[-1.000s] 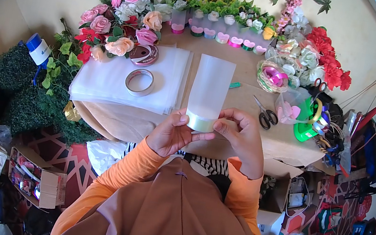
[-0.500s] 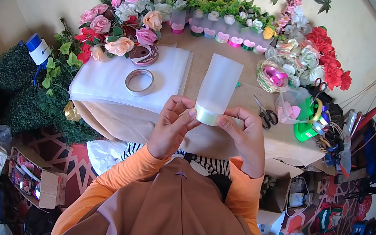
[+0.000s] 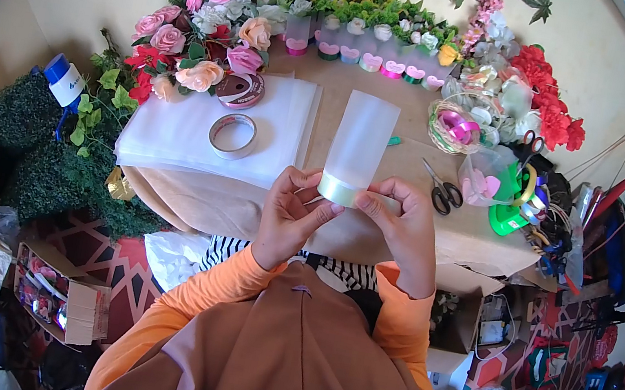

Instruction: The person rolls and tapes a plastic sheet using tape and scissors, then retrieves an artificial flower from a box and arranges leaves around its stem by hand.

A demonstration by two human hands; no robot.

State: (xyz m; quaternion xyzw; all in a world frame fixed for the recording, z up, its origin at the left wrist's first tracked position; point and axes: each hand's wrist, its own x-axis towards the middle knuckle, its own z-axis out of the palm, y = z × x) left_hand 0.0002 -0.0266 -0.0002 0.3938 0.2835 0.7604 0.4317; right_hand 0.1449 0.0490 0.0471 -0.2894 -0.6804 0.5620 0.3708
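A tall, flat-looking sleeve of translucent white sheet [image 3: 364,138] stands nearly upright, leaning slightly right, in the person's 2 hands at the near edge of a table covered in beige cloth [image 3: 408,166]. A shiny pale-green ribbon band [image 3: 338,190] circles its base. The left hand [image 3: 290,216] pinches the base's left side, thumb at the band's lower edge; the right hand [image 3: 406,227] pinches the band's right side between thumb and curled fingers. Near the right hand lie black-handled metal scissors [image 3: 446,194]. Left of the sleeve, a roll of pale tape [image 3: 232,136] and a dark-red ribbon spool [image 3: 241,90] rest on a stack of translucent white sheets [image 3: 171,126].
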